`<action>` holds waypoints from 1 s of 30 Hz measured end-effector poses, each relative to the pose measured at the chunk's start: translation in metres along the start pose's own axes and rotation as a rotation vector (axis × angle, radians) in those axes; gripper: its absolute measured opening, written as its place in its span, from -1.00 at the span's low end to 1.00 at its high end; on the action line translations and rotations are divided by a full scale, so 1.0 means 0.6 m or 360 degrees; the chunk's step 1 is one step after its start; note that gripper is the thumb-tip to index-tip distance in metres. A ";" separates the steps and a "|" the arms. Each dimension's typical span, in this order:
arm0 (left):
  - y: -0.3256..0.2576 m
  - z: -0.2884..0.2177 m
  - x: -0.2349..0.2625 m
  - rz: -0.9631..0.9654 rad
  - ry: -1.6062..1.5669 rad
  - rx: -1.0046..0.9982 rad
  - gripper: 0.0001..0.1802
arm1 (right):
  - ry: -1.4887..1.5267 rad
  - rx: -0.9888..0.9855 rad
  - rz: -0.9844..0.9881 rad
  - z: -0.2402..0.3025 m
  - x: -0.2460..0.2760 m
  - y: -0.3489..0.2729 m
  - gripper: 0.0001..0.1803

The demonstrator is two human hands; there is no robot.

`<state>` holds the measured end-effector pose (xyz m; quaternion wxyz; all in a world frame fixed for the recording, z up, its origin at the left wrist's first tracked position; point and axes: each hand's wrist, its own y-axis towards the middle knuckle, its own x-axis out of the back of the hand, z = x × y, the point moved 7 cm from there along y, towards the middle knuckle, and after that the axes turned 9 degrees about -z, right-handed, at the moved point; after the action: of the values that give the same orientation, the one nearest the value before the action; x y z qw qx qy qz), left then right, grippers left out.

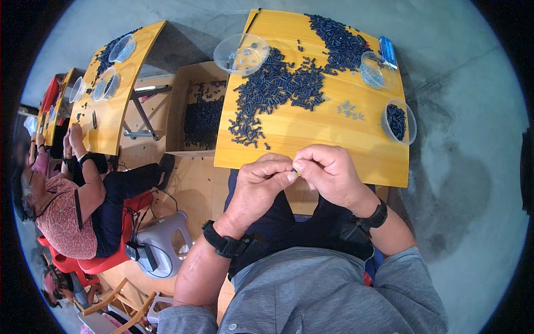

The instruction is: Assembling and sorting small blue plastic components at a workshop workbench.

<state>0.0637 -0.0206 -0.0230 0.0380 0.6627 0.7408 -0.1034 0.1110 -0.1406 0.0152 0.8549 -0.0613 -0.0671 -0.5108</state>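
Just past the table's near edge, my left hand (260, 181) and my right hand (329, 171) meet, thumbs and fingertips pinched together. A small dark piece (294, 171) shows between the fingertips, mostly covered by my left fingers. What else my right fingertips pinch is hidden. Beyond my hands, a large heap of small dark tubular pieces (272, 89) spreads over the yellow table (300, 142). Several small silver metal parts (349, 110) lie loose right of the heap. A clear round tub (398, 121) of dark pieces stands at the table's right edge.
A clear bowl (241, 54) stands at the table's far left, another tub (374, 70) with silver parts at the right, beside a blue box (387, 52). An open carton (175, 111) of dark pieces sits left. A co-worker (61, 217) works at another table (133, 67).
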 end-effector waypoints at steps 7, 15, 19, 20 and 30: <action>0.001 0.001 0.011 -0.0164 0.0111 -0.0132 -0.86 | 0.0011 -0.0140 -0.0150 -0.019 -0.008 -0.002 -0.86; 0.001 -0.010 -0.002 -0.0052 -0.0080 -0.0123 -0.86 | 0.0657 -0.0598 0.0084 -0.051 -0.009 -0.010 -0.52; -0.004 -0.007 -0.010 0.0011 -0.0178 0.0032 -0.89 | 0.0859 -0.1018 0.0410 -0.074 -0.035 -0.030 -0.30; -0.005 -0.004 -0.011 0.0030 -0.0204 0.0075 -0.89 | 0.0861 -0.1017 0.0411 -0.075 -0.034 -0.030 -0.30; -0.004 -0.010 -0.017 0.0194 -0.0109 0.0050 -0.91 | 0.1264 -0.1308 0.0763 -0.080 -0.063 -0.056 -0.31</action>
<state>0.0631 -0.0297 -0.0146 0.0592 0.7031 0.6956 -0.1351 0.0660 -0.1322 -0.0376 0.8120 -0.2041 0.4740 -0.2726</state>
